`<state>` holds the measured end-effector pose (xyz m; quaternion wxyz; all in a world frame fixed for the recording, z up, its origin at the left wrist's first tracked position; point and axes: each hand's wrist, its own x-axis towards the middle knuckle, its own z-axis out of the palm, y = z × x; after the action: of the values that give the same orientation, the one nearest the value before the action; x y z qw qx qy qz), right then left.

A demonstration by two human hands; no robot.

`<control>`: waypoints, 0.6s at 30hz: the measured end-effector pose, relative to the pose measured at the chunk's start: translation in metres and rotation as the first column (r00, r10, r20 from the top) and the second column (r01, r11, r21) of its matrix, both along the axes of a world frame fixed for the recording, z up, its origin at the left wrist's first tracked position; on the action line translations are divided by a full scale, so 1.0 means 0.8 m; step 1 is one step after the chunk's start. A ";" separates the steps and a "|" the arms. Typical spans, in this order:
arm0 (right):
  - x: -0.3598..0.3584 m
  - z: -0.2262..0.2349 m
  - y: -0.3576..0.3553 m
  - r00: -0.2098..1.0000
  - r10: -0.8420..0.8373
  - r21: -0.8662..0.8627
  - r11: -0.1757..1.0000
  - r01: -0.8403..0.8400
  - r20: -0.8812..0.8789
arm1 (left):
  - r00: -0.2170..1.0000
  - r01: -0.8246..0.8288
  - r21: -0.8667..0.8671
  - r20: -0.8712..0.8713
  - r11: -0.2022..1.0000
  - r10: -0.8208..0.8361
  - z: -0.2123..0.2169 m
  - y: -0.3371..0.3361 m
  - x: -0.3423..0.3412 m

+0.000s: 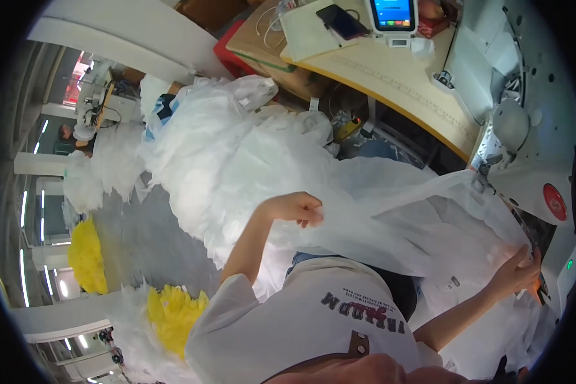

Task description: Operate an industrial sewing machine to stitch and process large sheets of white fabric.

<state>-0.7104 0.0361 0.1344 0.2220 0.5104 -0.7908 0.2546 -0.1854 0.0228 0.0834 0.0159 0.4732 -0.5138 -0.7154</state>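
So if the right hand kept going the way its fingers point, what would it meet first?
Probably the white sewing machine: the right hand pinches the white fabric right beside the machine, fingers aimed toward it, though depth is unclear.

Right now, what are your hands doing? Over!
Left hand pinching the white fabric, lifted. Right hand pressing the same sheet at the sewing machine. Big pile of white fabric heaped alongside. Over.

Just past the right hand's fingers (524, 259), the white sewing machine (537, 128) blocks the way. Beyond the left hand's fingers (310, 211), a heap of white fabric (236, 147) fills the space; bare grey floor (147, 237) lies leftward.
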 end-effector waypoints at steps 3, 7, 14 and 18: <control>0.068 0.034 -0.026 0.931 0.307 -0.204 0.942 -0.268 0.196 | 0.968 -0.241 0.034 -0.070 0.970 0.242 0.016 -0.015 0.071; 0.060 0.045 -0.024 0.937 0.134 -0.022 0.991 -0.135 0.322 | 0.858 -0.284 -0.624 0.174 0.728 0.484 0.024 -0.065 0.095; 0.149 0.078 -0.032 0.902 -0.141 0.585 0.799 -0.140 0.408 | 0.648 -0.517 -0.831 -0.223 0.205 0.728 -0.010 -0.112 0.145; 0.149 0.034 -0.049 0.900 0.193 0.230 0.926 -0.299 0.392 | 0.659 -0.297 -0.953 -0.163 0.055 0.735 -0.056 -0.154 0.132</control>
<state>-0.5910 -0.0034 0.1615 -0.0375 0.5780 -0.7745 0.2542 -0.0799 -0.1000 0.0388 0.4521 0.6464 -0.6049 -0.1086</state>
